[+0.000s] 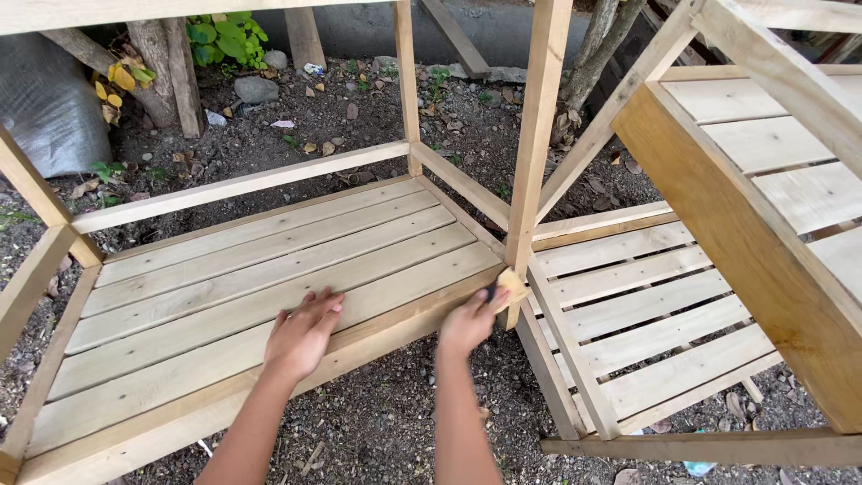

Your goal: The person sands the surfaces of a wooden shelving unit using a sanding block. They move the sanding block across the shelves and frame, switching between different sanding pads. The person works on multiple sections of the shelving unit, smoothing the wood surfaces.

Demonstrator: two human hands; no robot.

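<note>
- My left hand lies flat and released, palm down with the fingers spread, on the front edge of the slatted shelf of the wooden frame before me.
- My right hand is clenched round a small sanding block, tan and squarish, and presses it against the foot of the front corner post, just where that post meets the shelf's front rail.
- Under both forearms is bare dirt ground, dark and scattered with small stones and chips.
- Just beside the corner post, to my right, stands a second wooden frame with its own slatted shelf; gaps show between its boards, and a broad darker plank runs aslant across its near side.
- Beyond the first shelf, its back rail runs from left to right and meets a rear upright.
- Farther out, the soil carries dry fallen leaves and a grey stone.
- At far left a grey sack leans; near it rises a tree trunk with a green plant behind.
</note>
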